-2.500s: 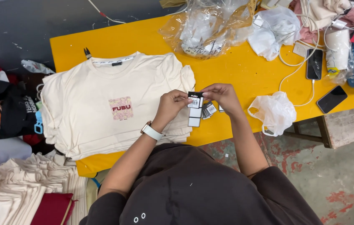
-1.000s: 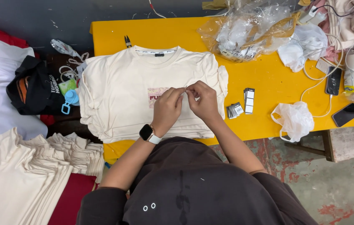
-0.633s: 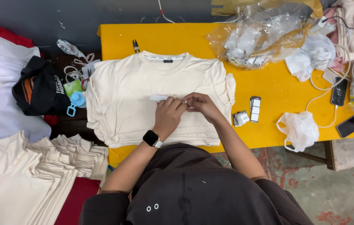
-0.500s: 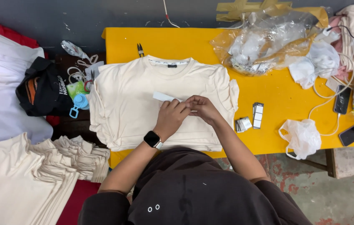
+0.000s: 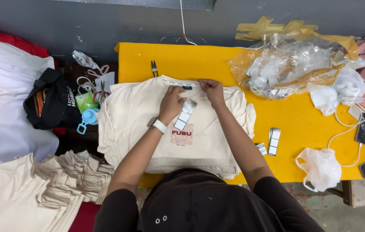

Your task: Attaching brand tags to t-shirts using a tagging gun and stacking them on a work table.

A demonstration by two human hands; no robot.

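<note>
A strip of white sticker labels (image 5: 184,115) is pinched in the left hand (image 5: 171,103), resting on the cream T-shirt (image 5: 191,124). The collar (image 5: 182,83) just ahead is pinched by the right hand (image 5: 210,89). The shirt is judged soft, light and limp, best gripped at the collar seam; the strip is flimsy.

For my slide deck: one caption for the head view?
Left hand holds a sticker strip while the right hand pinches the collar of a cream T-shirt on a yellow table.

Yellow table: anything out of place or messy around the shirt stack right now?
Nothing damaged. The table's far right is cluttered with crumpled plastic bags. A white bag sits at the near edge. The left hand holds a label strip; the right hand is at the collar.
</note>
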